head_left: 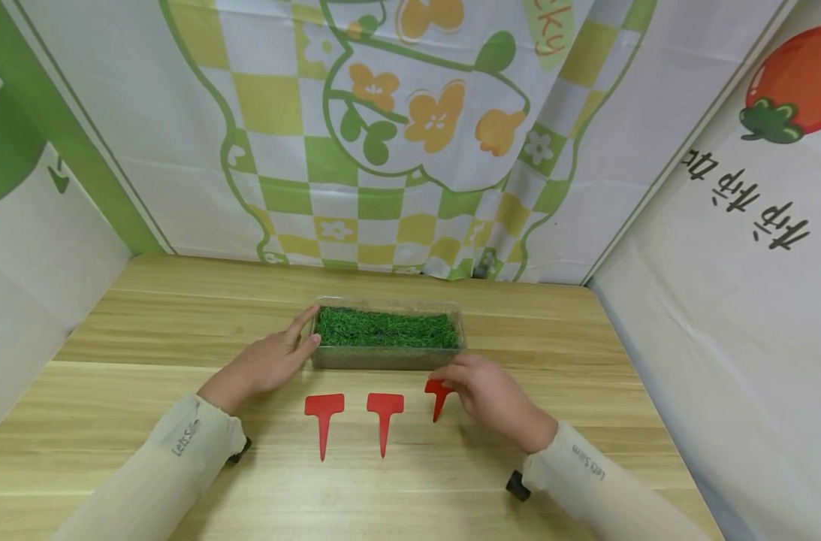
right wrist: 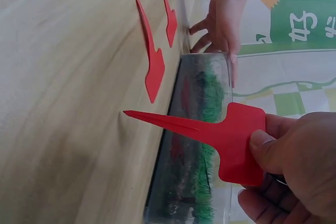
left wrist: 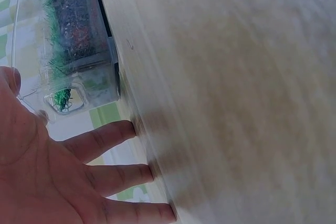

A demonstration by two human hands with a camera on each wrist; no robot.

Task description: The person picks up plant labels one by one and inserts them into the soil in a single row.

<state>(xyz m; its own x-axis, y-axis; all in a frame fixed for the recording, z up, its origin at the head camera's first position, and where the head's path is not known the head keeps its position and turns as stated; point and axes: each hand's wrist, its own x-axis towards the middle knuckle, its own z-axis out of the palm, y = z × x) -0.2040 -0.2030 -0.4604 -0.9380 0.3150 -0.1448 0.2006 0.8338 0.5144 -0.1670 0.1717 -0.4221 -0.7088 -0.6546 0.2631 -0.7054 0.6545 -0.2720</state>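
A clear plastic box (head_left: 386, 359) filled with dark soil and green grass (head_left: 383, 328) stands on the wooden table. My left hand (head_left: 270, 361) touches its left end with thumb and index finger; the other fingers (left wrist: 105, 139) are straight and spread, their tips at the tabletop. In front of the box's right end, my right hand (head_left: 487, 391) pinches the head of a red T-shaped plant label (right wrist: 239, 142) between thumb and fingers. The label's pointed end hangs just above the table. Two matching red plant labels, a left one (head_left: 324, 406) and a middle one (head_left: 385, 404), lie on the table.
The wooden tabletop (head_left: 180, 323) runs back to a patterned cloth (head_left: 329, 165) hanging behind the box. White printed cloth also hangs at the left (head_left: 38, 285) and right (head_left: 714, 300) sides of the table.
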